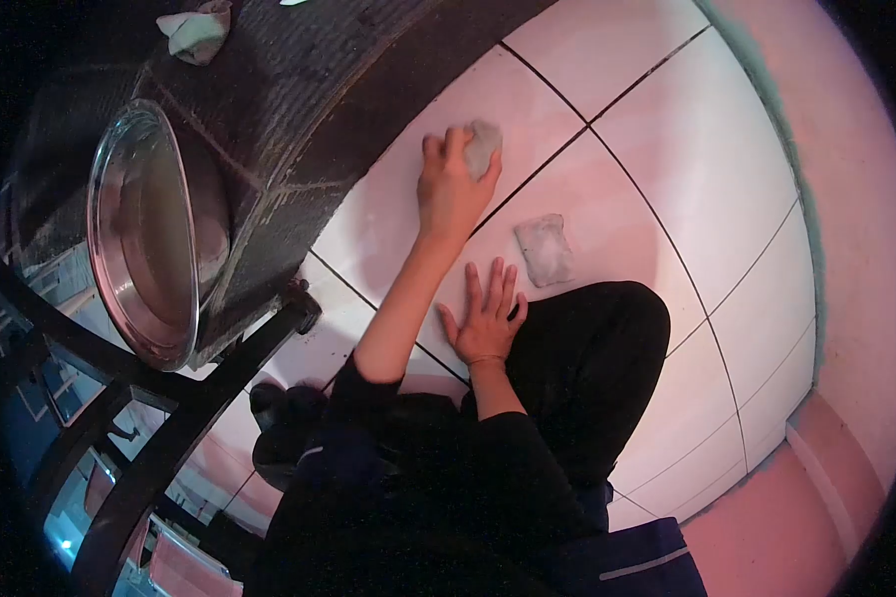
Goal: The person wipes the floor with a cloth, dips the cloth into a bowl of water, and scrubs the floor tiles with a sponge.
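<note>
My left hand (448, 194) reaches out over the white tile floor, its fingers curled round a grey, rounded pad (483, 149). Whether that pad is cloth or sponge I cannot make out. Closer to my body, my right hand (486, 323) lies palm down on the tiles with its fingers spread, holding nothing. A pale grey, roughly rectangular pad (546, 251) with a mottled surface lies flat on the floor, just beyond the right hand's fingertips and beside my bent knee (607, 328).
On the left, a shiny metal basin (144, 234) with liquid in it stands by a dark, worn ledge (299, 109). A crumpled cloth (201, 35) lies on that ledge. Black frame bars (169, 448) cross the lower left. A pink wall (856, 229) borders the floor on the right.
</note>
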Available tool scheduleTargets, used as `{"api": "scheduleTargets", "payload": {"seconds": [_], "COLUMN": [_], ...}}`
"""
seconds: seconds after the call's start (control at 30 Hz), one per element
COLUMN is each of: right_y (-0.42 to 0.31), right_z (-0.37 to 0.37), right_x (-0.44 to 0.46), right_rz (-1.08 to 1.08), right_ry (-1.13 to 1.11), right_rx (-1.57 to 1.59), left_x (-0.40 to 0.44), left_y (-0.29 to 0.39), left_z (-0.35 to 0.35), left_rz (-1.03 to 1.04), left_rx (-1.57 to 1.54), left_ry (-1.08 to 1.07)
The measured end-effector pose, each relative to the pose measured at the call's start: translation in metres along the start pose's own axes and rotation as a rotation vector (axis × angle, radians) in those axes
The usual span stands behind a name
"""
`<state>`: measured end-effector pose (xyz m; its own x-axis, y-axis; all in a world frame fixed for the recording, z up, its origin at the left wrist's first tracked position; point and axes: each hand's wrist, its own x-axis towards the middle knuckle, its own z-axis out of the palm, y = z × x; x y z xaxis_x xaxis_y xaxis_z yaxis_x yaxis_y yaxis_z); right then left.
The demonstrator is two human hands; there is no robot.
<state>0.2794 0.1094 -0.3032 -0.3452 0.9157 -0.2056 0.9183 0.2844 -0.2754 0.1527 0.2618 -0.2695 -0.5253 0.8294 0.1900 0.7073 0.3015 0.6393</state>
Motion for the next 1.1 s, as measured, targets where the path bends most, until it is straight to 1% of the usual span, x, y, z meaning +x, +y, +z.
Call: {"api": "scheduleTargets", "payload": {"seconds": [0.1, 0.13, 0.2, 0.3, 0.4, 0.47, 0.57, 0.63, 0.7, 0.73, 0.8, 0.9, 1.0, 1.07, 1.1], "right_y": [0.001, 0.001, 0.001, 0.001, 0.003, 0.003, 0.0, 0.0, 0.0, 0.0, -0.001, 0.002, 0.003, 0.002, 0.002], "right_z": [0.0, -0.001, -0.001, 0.0, 0.002, 0.003, -0.001, -0.001, -0.002, -0.003, -0.004, -0.004, 0.0, -0.002, -0.002], "right_x": [0.0, 0.0, -0.001, 0.002, -0.001, -0.001, 0.0, 0.001, 0.001, 0.001, 0.0, 0.003, -0.003, 0.0, -0.001], "right_rz": [0.001, 0.001, -0.002, -0.006, -0.007, -0.015, -0.006, -0.011, -0.008, -0.006, 0.002, -0.004, 0.004, -0.007, -0.005], "right_ry": [-0.002, -0.006, -0.011, -0.001, 0.019, 0.031, -0.005, -0.01, -0.011, -0.024, -0.037, -0.053, -0.042, -0.012, -0.018], "right_rx": [0.001, 0.002, 0.006, 0.019, 0.016, 0.023, 0.0, 0.004, 0.007, 0.0, -0.004, -0.031, -0.002, 0.0, -0.001], "left_x": [0.051, 0.058, 0.067, 0.03, -0.023, -0.04, -0.013, 0.017, 0.046, 0.054, 0.062, 0.023, -0.028, -0.038, -0.033], "left_y": [0.008, 0.014, 0.019, 0.011, 0.01, 0.008, 0.007, 0.007, 0.012, 0.018, 0.027, 0.021, 0.01, 0.009, 0.008], "left_z": [0.026, 0.026, 0.025, 0.012, -0.017, -0.026, -0.016, 0.006, 0.027, 0.026, 0.026, 0.019, -0.007, -0.019, -0.017], "left_rz": [0.096, 0.097, -0.017, -0.012, -0.083, -0.124, -0.094, 0.022, 0.052, 0.057, -0.084, -0.033, 0.002, -0.168, -0.173], "left_rx": [-0.04, -0.042, -0.011, 0.001, 0.0, -0.037, -0.015, -0.014, -0.027, -0.025, -0.041, -0.018, -0.044, -0.05, -0.049], "left_ry": [0.062, 0.06, -0.064, -0.065, -0.125, -0.156, -0.129, -0.03, 0.01, 0.013, -0.06, -0.014, -0.042, -0.117, -0.121]}}
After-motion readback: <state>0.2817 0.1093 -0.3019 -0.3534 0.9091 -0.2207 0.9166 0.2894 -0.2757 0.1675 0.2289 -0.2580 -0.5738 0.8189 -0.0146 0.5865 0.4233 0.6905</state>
